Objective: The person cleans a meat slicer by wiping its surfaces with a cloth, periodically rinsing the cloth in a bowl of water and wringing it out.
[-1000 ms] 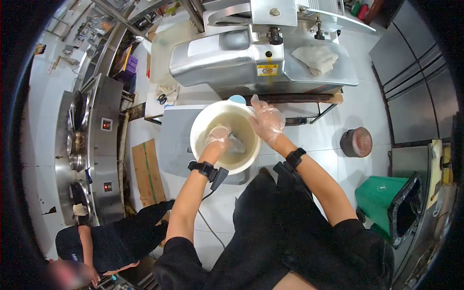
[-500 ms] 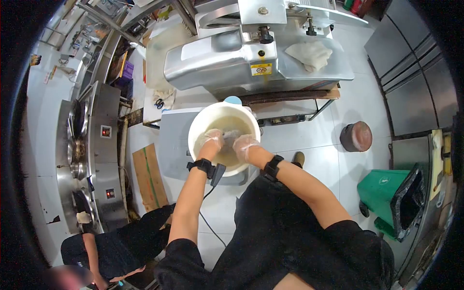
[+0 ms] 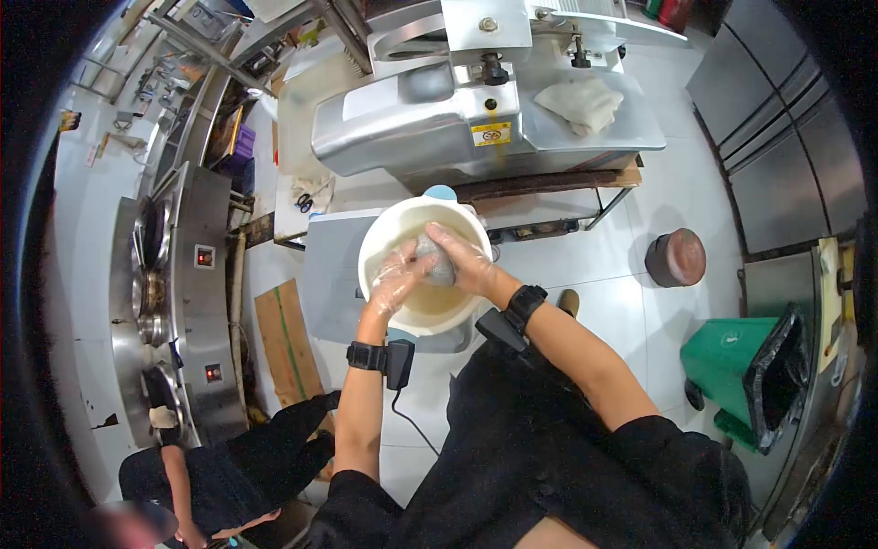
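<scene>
Two gloved hands on 1 grey lump (image 3: 439, 265), inside mouth of white bucket (image 3: 368, 233) w/ cloudy liquid (image 3: 430, 306); can't tell if lump's fully clear of liquid. Lump prob. soft, wet, slippery, not too heavy; may tear if pinched, so best cupped from both sides + underneath. L hand (image 3: 395, 276): half-open, fingers a bit apart, against lump's L side. R hand (image 3: 465, 261): curved, thumb/fingers parted, on upper R side.
</scene>
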### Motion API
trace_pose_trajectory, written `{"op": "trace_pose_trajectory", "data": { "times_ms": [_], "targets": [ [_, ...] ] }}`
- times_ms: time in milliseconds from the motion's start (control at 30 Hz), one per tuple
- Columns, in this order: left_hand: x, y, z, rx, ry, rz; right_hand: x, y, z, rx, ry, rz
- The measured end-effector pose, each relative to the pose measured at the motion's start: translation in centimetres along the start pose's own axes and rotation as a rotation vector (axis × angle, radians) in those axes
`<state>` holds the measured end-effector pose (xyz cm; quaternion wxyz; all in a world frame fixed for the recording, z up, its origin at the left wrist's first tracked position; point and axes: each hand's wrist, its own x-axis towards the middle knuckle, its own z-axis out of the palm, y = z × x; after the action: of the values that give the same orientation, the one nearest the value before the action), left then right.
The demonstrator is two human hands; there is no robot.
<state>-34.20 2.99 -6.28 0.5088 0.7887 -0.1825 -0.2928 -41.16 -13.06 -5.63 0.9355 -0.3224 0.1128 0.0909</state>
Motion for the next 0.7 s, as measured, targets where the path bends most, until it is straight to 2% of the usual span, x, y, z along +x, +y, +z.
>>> {"op": "trace_pose_trajectory", "data": {
  "times_ms": [33, 67, 133, 167, 233, 267, 300, 333, 400, 433, 500, 533, 667, 700],
  "targets": [
    [-0.2, -0.1, 0.4, -0.093, 0.097, 0.053, -0.2, -0.2, 0.3, 0.089, -0.037, 0.069],
    [-0.4, -0.1, 0.3, -0.093, 0.099, 0.054, -0.2, -0.1, 0.7, 0.089, -0.040, 0.070],
    [-1.3, 2.5, 0.1, -0.101, 0.080, -0.092, 0.4, 0.8, 1.3, -0.110, 0.249, -0.033],
    [-1.1, 2.1, 0.5, -0.102, 0.082, -0.090, 1.4, 1.7, 0.9, -0.111, 0.247, -0.034],
    [-1.0, 0.9, 1.6, 0.035, 0.360, 0.033, 3.5, 3.6, -0.1, -0.651, 0.534, -0.202],
    [-1.1, 0.7, 2.3, 0.045, 0.405, 0.002, 3.4, 3.5, -0.3, -0.651, 0.531, -0.204],
    [-1.2, 0.4, 2.7, 0.045, 0.407, 0.004, 2.0, 1.8, 1.1, -0.815, 0.531, -0.143],
    [-1.2, 0.0, 3.1, -0.166, 0.351, -0.048, 1.2, 1.1, 1.7, -0.979, 0.530, -0.080],
    [-1.9, 0.2, 4.3, -0.580, 0.225, -0.110, 1.2, 1.7, 1.9, -0.985, 0.534, -0.087],
    [-2.4, 1.4, 4.9, -0.580, 0.227, -0.107, 1.2, 1.9, 2.1, -0.992, 0.539, -0.093],
    [-3.5, 3.6, 5.8, -0.939, 0.209, -0.110, 1.0, 1.9, 2.4, -0.981, 0.539, -0.058],
    [-3.8, 4.2, 6.1, -0.939, 0.212, -0.106, 0.8, 1.8, 2.8, -0.969, 0.540, -0.020],
    [-3.2, 4.6, 6.0, -1.232, 0.174, -0.236, -0.5, 0.5, 3.4, -0.941, 0.446, -0.089],
    [-3.1, 4.8, 6.0, -1.338, 0.150, -0.286, -0.7, 0.0, 3.1, -1.274, 0.333, -0.091]
  ]
}}
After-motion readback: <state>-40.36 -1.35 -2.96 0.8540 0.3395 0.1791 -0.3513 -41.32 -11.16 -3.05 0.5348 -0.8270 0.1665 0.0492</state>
